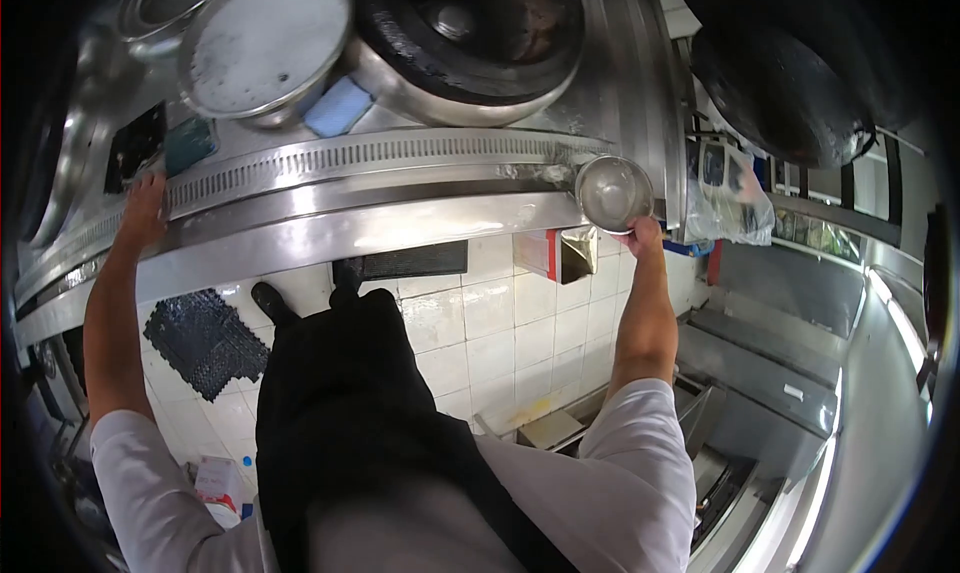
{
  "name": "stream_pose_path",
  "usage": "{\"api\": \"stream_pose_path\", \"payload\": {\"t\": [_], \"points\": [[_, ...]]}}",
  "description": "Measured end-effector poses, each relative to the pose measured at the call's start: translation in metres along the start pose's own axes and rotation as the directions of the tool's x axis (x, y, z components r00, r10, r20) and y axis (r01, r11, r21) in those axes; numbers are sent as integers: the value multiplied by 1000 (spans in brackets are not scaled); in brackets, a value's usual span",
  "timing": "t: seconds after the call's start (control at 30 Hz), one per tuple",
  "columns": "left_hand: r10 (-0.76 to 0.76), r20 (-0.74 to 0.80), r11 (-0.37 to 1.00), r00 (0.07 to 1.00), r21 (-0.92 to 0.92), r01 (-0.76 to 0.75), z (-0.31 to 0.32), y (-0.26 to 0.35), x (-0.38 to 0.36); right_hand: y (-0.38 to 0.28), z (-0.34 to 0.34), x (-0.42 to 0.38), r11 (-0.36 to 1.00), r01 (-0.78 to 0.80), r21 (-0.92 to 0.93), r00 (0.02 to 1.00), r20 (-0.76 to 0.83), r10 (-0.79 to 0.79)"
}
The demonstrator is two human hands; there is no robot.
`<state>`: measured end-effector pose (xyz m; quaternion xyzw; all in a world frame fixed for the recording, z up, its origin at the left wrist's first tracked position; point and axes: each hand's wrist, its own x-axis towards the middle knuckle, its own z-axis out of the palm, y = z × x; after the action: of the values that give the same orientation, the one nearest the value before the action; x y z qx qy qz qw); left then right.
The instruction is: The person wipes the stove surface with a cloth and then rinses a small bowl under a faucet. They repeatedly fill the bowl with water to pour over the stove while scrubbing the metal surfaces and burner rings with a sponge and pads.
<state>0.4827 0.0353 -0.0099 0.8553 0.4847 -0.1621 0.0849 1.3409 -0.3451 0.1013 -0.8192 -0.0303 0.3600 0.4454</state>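
My right hand (646,235) grips the rim of a round metal bowl (613,195) at the right end of the steel counter's front edge. The bowl is tilted so that its inside faces me. On the far left, my left hand (147,211) lies over the slotted drain strip (330,159) with its fingers stretched forward. Its fingertips meet the lower edge of a flat black pad (136,149), and I see nothing held in them. A dark green scouring pad (190,145) lies beside the black one. Farther right is a light blue sponge (338,107).
A metal basin of foamy water (265,43) stands behind the sponge. To its right, a large blackened wok (470,33) sits on a steel ring. Another dark wok (785,93) is at the right, above a clear plastic bag (735,198). Black mats (208,341) lie on the tiled floor.
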Motion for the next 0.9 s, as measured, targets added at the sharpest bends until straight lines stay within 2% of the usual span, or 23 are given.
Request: {"api": "stream_pose_path", "payload": {"t": [0.03, 0.17, 0.23, 0.27, 0.3, 0.43, 0.53, 0.67, 0.7, 0.73, 0.77, 0.87, 0.9], "points": [[0, -11, 1000, 1000, -1, 0, 7, -3, 2, -2, 10, -5, 998, 24, -64, 999, 43, -21], [14, 1, 1000, 1000, 8, -14, 3, -2, 1, -5, 64, -25, 992, 51, -116, 992, 118, -37], [87, -142, 996, 986, -22, -91, 16, -9, -3, -2, 97, -39, 992, 64, -108, 977, 208, -41], [80, -154, 995, 985, -40, -87, 15, -8, -5, 2, 117, -47, 992, 69, -102, 966, 254, -41], [71, -166, 995, 984, -59, -82, 11, -5, -6, 2, 140, -62, 991, 44, -129, 976, 216, -16], [16, -78, 999, 997, -27, -18, 4, 1, -6, -6, 239, -140, 969, 98, -228, 939, 345, -14], [-5, -75, 998, 997, -69, -1, -7, 6, -13, -5, 324, -207, 945, 121, -303, 937, 349, -8], [-15, -37, 989, 999, -149, 10, -18, 5, -21, -2, 440, -315, 928, 220, -300, 910, 406, -84], [-8, -86, 988, 996, -157, -6, -10, 2, -20, 2, 469, -338, 920, 254, -298, 893, 437, -105], [-4, -131, 987, 991, -160, -18, 2, -1, -18, 16, 494, -345, 890, 376, -257, 858, 458, -231], [2, -96, 981, 995, -191, -20, -3, -4, -21, 35, 519, -347, 846, 491, -207, 806, 477, -351], [21, -73, 984, 997, -177, -34, -6, -10, -25, 36, 592, -405, 623, 769, -142, 603, 485, -634], [38, -195, 980, 980, -184, -74, 12, -14, -27, 30, 610, -427, 528, 835, -152, 528, 488, -695]]}}
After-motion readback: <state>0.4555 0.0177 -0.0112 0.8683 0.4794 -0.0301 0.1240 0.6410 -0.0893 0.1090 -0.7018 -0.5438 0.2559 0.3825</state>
